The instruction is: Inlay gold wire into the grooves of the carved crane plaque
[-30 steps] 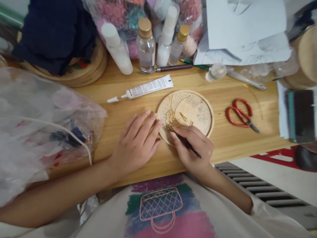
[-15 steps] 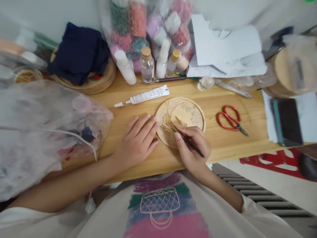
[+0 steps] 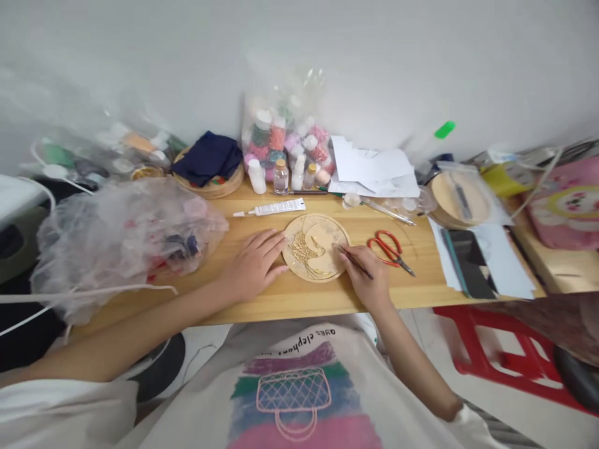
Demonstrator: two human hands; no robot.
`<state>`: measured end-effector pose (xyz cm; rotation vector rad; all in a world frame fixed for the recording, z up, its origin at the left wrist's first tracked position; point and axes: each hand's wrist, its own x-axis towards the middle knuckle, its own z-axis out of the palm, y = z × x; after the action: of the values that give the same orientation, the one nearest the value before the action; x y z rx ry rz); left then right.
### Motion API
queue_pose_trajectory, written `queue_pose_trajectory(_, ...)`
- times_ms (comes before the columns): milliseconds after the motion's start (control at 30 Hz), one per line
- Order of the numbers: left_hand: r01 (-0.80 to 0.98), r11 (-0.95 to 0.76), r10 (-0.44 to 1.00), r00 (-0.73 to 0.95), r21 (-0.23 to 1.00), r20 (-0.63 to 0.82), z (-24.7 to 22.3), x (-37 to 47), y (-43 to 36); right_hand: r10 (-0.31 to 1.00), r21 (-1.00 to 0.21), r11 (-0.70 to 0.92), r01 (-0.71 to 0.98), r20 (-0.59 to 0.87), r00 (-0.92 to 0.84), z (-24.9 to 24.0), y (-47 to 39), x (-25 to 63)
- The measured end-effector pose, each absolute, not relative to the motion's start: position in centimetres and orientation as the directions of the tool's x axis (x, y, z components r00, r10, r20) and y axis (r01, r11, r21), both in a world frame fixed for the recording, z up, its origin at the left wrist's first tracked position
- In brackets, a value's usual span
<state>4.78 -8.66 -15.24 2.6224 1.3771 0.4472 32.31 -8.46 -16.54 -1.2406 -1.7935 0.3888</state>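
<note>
A round wooden disc (image 3: 314, 269) with a raised rim lies on the table, bearing a bird design in gold wire and thin drawn lines. My left hand (image 3: 253, 265) rests flat, its fingers spread and their tips at the disc's left edge. In my right hand (image 3: 369, 277) is a pair of dark tweezers (image 3: 359, 267), held like a pen, with the tips over the disc's right side. Red-handled scissors (image 3: 387, 249) lie just beyond this hand. Above the disc sits a white glue tube (image 3: 279, 206) with a long nozzle.
Small bottles (image 3: 281, 178) and a bag of coloured jars (image 3: 276, 137) stand along the wall. At the left lies a crumpled plastic bag (image 3: 116, 231). White papers (image 3: 374, 165), a phone (image 3: 472, 262) and a wooden round box (image 3: 456, 199) are to the right.
My head view has tilted up and shows more wall. My right hand and the tweezers have shifted from the disc's middle to its right side, uncovering the bird. My left hand stays at the edge.
</note>
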Motion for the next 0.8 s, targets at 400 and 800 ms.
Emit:
queue_pose_trajectory(400, 0.84, -0.432, 0.9, 0.38, 0.329, 0.213, -16.9, 7.4, -8.4, 0.851, -0.666, 0.483, 0.568, 0.51, -0.125, -17.4, -12.1, 32.8)
queue_pose_trajectory(800, 0.867, -0.399, 0.91, 0.334, 0.298, 0.246, -16.1, 7.2, -7.5, 0.852, -0.703, 0.507, 0.499, 0.498, -0.163, -16.4, -15.5, 31.6)
